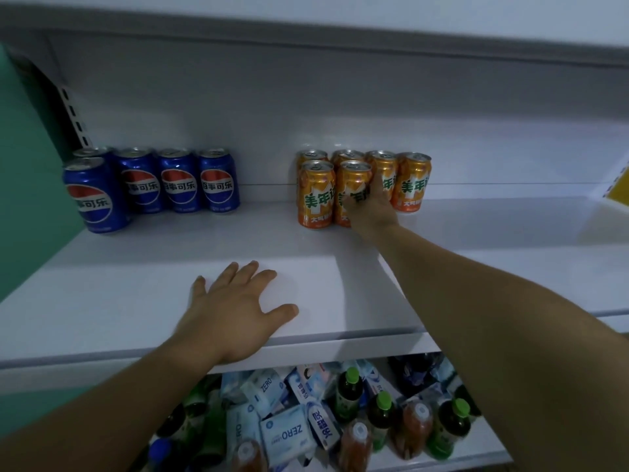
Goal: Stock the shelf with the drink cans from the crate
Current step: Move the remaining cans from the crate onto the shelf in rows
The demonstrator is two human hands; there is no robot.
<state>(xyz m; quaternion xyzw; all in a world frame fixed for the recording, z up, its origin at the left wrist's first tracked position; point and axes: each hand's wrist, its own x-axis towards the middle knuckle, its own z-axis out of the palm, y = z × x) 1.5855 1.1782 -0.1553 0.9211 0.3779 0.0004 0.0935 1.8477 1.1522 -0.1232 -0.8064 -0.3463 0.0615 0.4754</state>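
Several orange drink cans (316, 194) stand in two rows at the back middle of the white shelf (143, 267). My right hand (372, 207) reaches in and wraps around the front orange can (352, 183), which stands upright on the shelf. Several blue cola cans (177, 180) stand at the back left, one of them (92, 194) further forward. My left hand (238, 308) lies flat on the shelf's front part, fingers spread, holding nothing. No crate is in view.
A lower shelf (442, 461) holds green-capped bottles (349, 390) and white-blue packets (286, 434). A green side panel (23, 165) bounds the shelf at the left. A yellow tag (617, 185) sits at the far right. An upper shelf edge (306, 39) overhangs.
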